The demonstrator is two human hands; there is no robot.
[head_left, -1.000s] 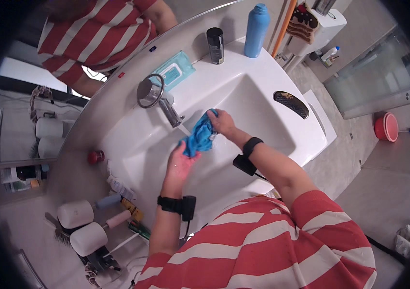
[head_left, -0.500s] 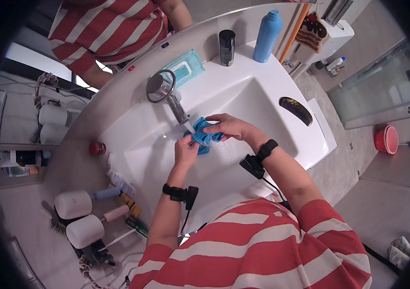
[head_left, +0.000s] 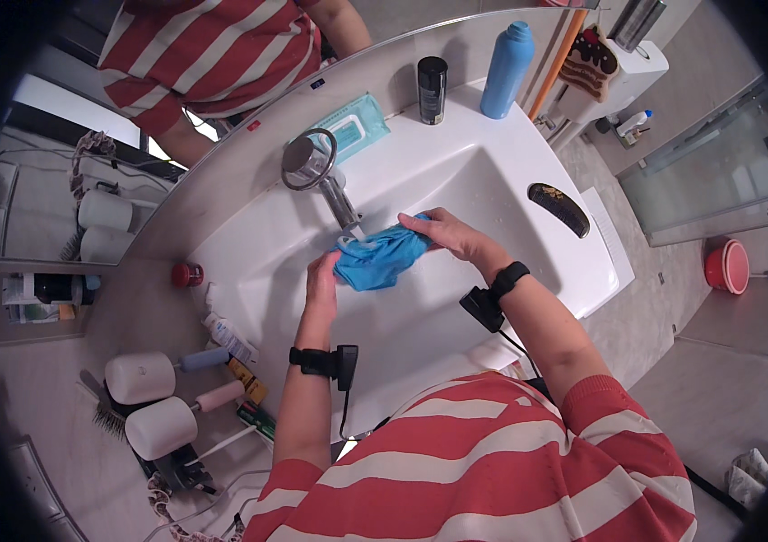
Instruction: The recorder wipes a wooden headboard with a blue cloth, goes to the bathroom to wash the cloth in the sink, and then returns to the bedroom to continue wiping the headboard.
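Observation:
A wet blue cloth (head_left: 375, 260) is stretched between my two hands over the white sink (head_left: 483, 172). Its left end is gripped by my left hand (head_left: 321, 278), thumb against the fabric. My right hand (head_left: 451, 237) pinches the right end, with the thumb on top and the other fingers partly hidden. Just above the cloth is the spout of the chrome faucet (head_left: 337, 200), and water runs from it onto the fabric. Both wrists wear black straps with small boxes and cables.
Behind the faucet lies a teal wipes pack (head_left: 357, 126). A black can (head_left: 432, 90) and a blue bottle (head_left: 506, 70) stand at the back edge. On the right rim rests a dark comb (head_left: 558, 210). Left are a red jar (head_left: 187, 275), a white tube (head_left: 229, 336) and white cups (head_left: 140, 378).
My hands have moved apart, the left one toward the left and the right one slightly right. The bunched cloth is now spread out between them.

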